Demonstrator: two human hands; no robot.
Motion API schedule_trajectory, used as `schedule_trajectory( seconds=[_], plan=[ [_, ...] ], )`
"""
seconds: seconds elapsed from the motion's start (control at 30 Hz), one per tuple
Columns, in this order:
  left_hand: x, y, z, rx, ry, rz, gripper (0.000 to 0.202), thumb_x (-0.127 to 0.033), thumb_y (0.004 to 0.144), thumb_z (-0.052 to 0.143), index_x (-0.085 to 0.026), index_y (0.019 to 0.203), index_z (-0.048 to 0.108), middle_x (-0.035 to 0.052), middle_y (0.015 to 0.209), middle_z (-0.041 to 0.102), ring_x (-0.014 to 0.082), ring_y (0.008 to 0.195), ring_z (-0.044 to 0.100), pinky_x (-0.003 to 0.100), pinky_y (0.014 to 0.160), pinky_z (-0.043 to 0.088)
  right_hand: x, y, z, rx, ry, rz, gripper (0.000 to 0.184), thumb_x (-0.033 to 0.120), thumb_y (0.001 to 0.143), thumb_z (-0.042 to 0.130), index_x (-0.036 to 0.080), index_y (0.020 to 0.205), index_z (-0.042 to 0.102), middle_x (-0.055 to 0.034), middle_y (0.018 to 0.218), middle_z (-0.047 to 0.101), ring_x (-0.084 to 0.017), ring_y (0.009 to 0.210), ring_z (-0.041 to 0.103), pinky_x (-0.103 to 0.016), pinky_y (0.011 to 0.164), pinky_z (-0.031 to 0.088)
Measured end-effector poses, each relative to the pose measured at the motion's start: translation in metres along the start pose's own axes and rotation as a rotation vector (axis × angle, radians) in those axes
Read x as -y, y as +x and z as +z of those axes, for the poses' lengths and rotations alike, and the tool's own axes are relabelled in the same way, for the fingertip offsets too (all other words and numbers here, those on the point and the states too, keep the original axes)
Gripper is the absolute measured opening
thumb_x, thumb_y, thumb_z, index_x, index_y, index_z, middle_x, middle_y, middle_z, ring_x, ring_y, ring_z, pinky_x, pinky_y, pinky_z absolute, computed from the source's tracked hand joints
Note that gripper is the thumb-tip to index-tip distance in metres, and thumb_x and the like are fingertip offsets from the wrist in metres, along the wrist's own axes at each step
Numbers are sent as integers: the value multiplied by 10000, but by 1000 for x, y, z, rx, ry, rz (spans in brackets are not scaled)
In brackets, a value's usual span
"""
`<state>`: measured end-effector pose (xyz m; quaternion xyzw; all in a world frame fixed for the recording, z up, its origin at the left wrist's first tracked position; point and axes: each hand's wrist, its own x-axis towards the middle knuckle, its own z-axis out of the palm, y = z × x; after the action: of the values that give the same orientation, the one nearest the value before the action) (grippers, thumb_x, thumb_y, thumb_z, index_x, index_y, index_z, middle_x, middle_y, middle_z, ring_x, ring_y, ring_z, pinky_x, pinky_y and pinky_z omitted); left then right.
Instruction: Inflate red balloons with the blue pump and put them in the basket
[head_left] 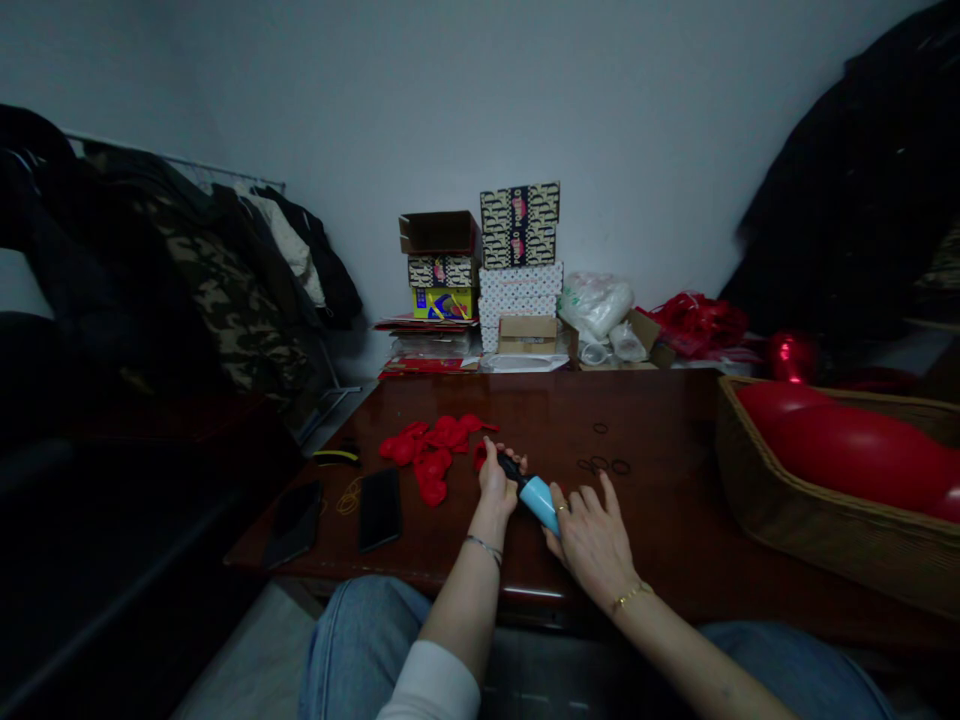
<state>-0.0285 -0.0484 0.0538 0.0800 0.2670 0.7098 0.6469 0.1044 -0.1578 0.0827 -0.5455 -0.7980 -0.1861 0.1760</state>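
A blue balloon pump (540, 502) with a black nozzle end (511, 466) is held at a slant above the table, between my two hands. My left hand (496, 482) is closed around the nozzle end, with a bit of a red balloon (480, 457) showing beside the thumb. On the pump's blue barrel lies my right hand (596, 535), its thumb underneath and some fingers stretched out over the top. Several limp red balloons (431, 455) lie in a pile left of my left hand. Beyond my right fingertips are several small dark rings (600, 466).
On the brown table (540, 410), a phone (380, 509), a dark flat object (294, 522), yellowish rubber bands (349, 496) and a yellow-black tool (337, 457) lie left. A wicker basket (840, 545) with inflated red balloons (847, 435) stands right. Stacked boxes (520, 225) line the wall.
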Motion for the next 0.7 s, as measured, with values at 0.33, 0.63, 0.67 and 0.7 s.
schedule_trajectory(
  seconds=[0.33,0.63,0.67,0.7],
  plan=[
    [-24,19,0,-35,-2,89,335,-447,852,491,-184,674,387,-64,523,330,35,369,310,127,323,225,-11,-23,-19,-8,3,-29,491,346,804,511,141,1250,507,-94,880,626,-254,965,510,-506,1083,115],
    [-43,21,11,-40,0,97,328,-426,886,432,-181,670,392,-58,521,334,35,362,302,129,320,226,-25,-45,-31,-23,-5,-31,471,332,826,486,146,1258,494,-104,957,631,-266,1080,489,-527,1078,124],
    [-41,20,13,-45,2,94,327,-421,890,427,-181,671,391,-57,520,336,34,361,302,127,319,222,-24,-45,-31,-26,-2,-29,466,324,826,488,144,1255,495,-105,952,631,-264,1074,492,-525,1078,127],
    [-38,19,14,-48,4,87,327,-419,891,424,-180,671,390,-57,519,337,33,360,301,125,319,219,-24,-44,-31,-28,-2,-26,461,318,825,490,140,1251,498,-105,939,630,-263,1065,495,-521,1078,130]
  ],
)
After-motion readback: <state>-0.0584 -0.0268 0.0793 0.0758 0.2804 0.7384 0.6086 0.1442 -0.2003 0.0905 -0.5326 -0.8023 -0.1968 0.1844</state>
